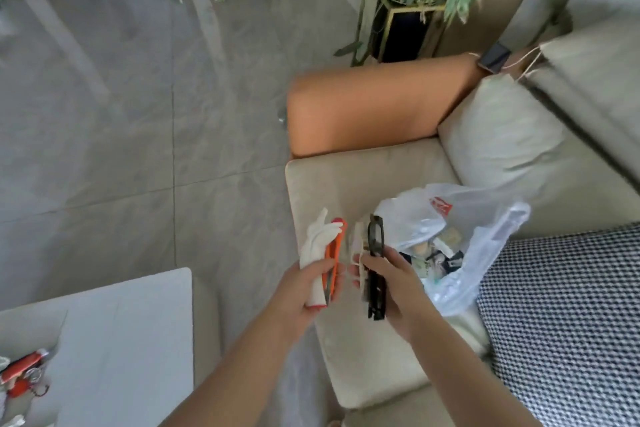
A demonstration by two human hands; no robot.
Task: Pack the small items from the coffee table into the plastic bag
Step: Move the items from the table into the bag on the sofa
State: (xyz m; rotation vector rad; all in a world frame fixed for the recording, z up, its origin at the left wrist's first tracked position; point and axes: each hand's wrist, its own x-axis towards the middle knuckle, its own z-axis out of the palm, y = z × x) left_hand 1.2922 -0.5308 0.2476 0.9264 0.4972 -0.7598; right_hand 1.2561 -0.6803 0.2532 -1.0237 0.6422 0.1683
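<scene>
Left hand (304, 291) grips white glove (317, 246) plus orange cutter (333, 253); right hand (391, 284) clamps black glasses (375, 253), fingers just beside plastic bag (485, 239) mouth on sofa seat (346, 191).

One head-worn wide-angle view looks steeply down, close over both hands, sofa (363, 184) and floor (138, 114) beyond.

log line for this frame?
left hand: holds white glove, orange cutter | right hand: holds black glasses | plastic bag: open on sofa
</scene>
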